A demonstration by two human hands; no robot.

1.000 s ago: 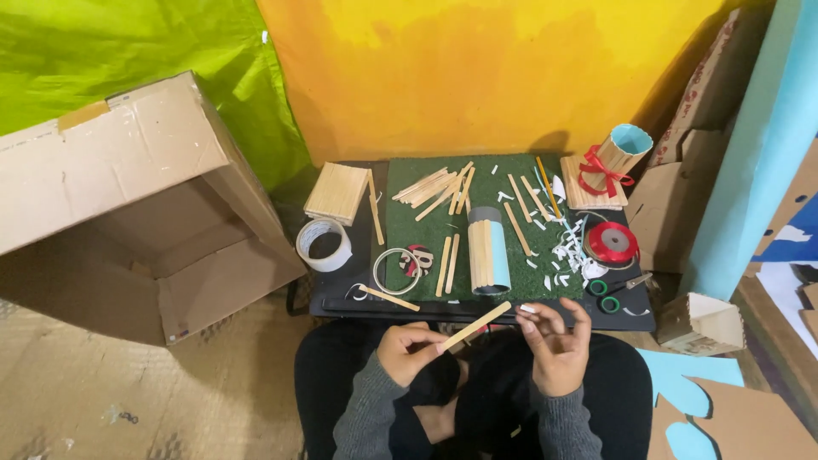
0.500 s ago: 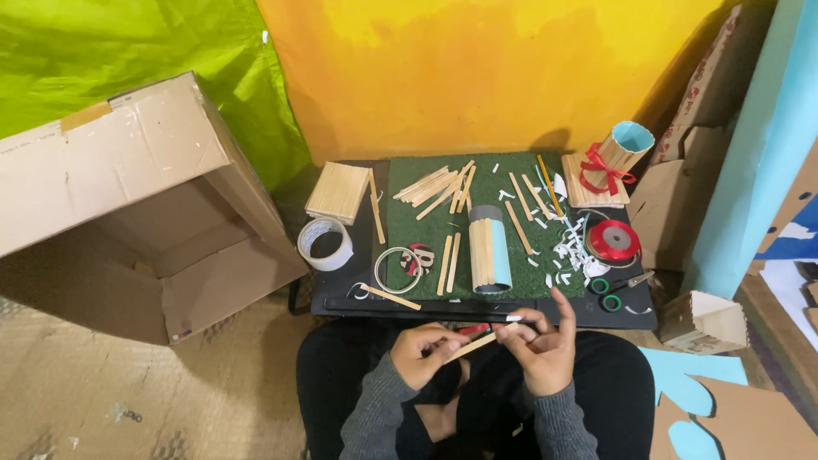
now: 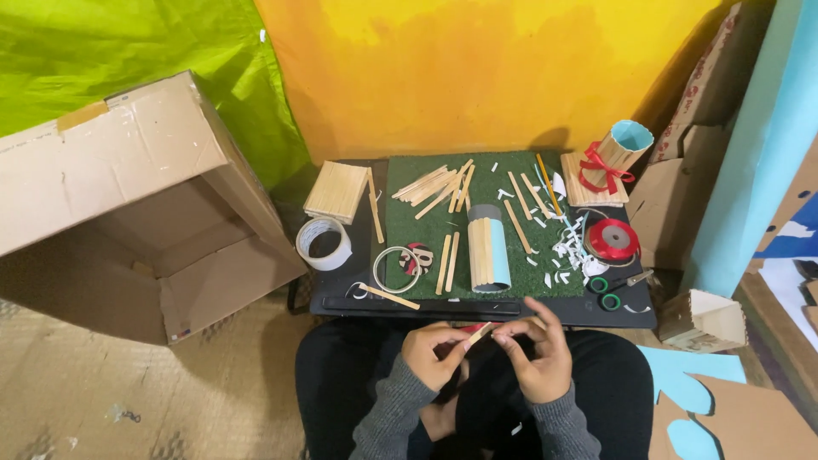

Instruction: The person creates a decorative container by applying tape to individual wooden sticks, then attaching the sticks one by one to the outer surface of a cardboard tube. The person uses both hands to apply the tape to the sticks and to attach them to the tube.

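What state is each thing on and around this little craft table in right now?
Cardboard box: open, lying on its side.
Stick-covered tube: lying flat.
Ribboned cup: tilted.
Scissors: shut.
Wooden stick: pinched between both hands.
Left hand: gripping.
Right hand: gripping.

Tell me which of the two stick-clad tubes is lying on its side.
The tube on the green mat, mid-table, lies flat and is only partly covered in sticks. The other tube, at the back right with a red ribbon, stands on a stick base.
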